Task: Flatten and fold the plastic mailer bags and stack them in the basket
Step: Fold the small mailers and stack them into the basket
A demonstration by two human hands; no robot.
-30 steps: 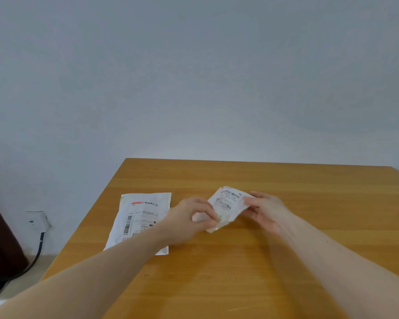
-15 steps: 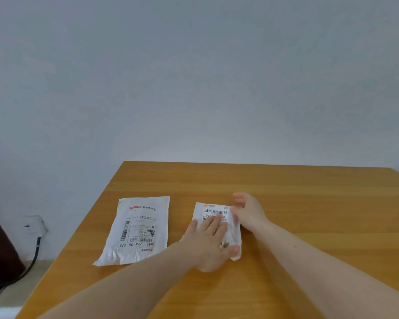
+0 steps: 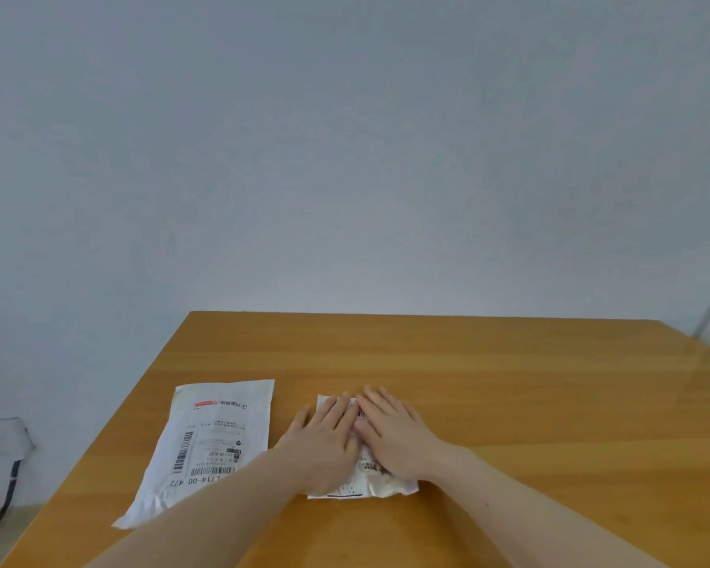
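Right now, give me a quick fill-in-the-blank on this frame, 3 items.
1. Both hands, left hand and right hand, press flat on the ____ mailer.
2. The big mailer lies to the ____ of the hands.
3. The table is made of ____.
Missing: small; left; wood

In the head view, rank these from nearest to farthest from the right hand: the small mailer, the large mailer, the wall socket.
1. Small mailer: directly under the right hand, which presses it flat.
2. Large mailer: lying on the table to the left, past the left hand.
3. Wall socket: far left, off the table.
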